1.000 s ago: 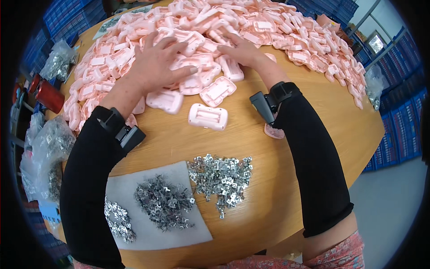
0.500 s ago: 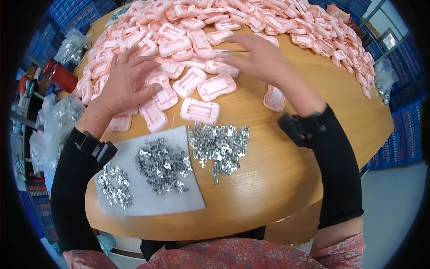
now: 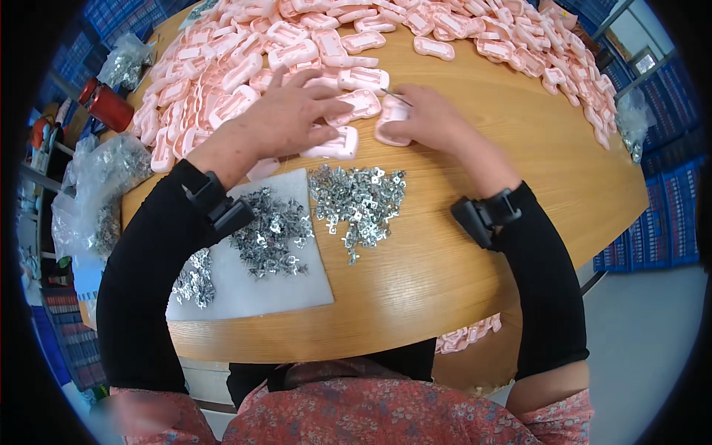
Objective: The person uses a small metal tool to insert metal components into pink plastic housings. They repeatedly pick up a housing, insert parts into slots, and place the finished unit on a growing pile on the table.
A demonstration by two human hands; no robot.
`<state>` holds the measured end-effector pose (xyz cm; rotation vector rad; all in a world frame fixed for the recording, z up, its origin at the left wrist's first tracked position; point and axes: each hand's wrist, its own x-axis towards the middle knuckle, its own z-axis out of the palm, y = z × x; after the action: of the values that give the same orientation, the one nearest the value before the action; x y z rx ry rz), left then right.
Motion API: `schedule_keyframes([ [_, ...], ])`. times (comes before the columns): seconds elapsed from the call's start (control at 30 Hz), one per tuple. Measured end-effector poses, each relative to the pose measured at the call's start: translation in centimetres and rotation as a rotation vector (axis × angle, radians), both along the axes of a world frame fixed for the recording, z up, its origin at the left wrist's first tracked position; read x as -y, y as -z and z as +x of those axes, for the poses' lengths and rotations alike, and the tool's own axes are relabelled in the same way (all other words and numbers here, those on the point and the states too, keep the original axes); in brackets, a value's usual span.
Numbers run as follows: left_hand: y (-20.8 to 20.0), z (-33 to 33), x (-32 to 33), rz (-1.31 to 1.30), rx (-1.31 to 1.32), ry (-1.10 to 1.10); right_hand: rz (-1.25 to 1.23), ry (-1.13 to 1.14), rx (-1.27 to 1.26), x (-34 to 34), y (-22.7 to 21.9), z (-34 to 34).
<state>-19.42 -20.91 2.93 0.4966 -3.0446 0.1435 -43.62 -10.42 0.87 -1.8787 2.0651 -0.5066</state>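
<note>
Over the near edge of a heap of pink plastic shells (image 3: 241,104), my left hand (image 3: 285,122) is open, fingers spread above several of them. Under its fingertips lie a pink shell (image 3: 360,105) with a recessed tray and another, partly covered one (image 3: 343,144). My right hand (image 3: 437,122) is closed, its thumb and fingers at the edge of a single pink shell (image 3: 391,119). A thin metal tool (image 3: 397,97), perhaps tweezers, sticks out from the same fingers. Its rear part is hidden by the hand.
Small silvery metal clips lie in a pile (image 3: 360,204) on the wooden table (image 3: 445,274), with more piles (image 3: 267,233) on a whitish foam sheet (image 3: 311,289). Bags of metal parts (image 3: 111,185) and a red container (image 3: 107,107) stand left. More shells (image 3: 519,48) curve along the far right.
My left hand has moved right over the nearer shells. My right hand has come down and toward my body, onto a shell. The shell lying apart at right is gone from its spot.
</note>
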Motion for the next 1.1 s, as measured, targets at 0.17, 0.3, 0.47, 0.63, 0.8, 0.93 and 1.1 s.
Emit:
schedule_keyframes([
  [0.17,0.1,3.5,1.7,-0.120,0.014,-0.060,0.061,0.040,0.281,1.6,-0.4,1.9],
  [0.3,0.1,4.9,1.5,-0.332,-0.213,-0.018,-0.089,0.067,0.529,1.5,-0.2,0.1],
  [0.47,-5.6,4.8,-6.4,0.774,-0.325,-0.388,-0.532,0.008,0.414,-6.2,-6.1,3.1],
  [0.63,-6.4,6.7,-15.9,2.114,-0.273,-0.355,-0.913,-0.324,-0.127,-16.4,-7.7,11.4],
  [0.8,-3.0,9.8,-23.9,2.387,-0.692,-0.481,-0.862,-0.486,-0.059,-21.9,-5.1,17.7],
  [0.93,-0.9,13.4,-25.1,2.188,-0.863,-0.551,-0.660,-0.352,0.095,-23.3,-4.5,17.6],
  [1.1,0.2,16.1,-24.9,2.152,-0.885,-0.560,-0.402,-0.009,0.080,-20.7,-0.5,15.5],
])
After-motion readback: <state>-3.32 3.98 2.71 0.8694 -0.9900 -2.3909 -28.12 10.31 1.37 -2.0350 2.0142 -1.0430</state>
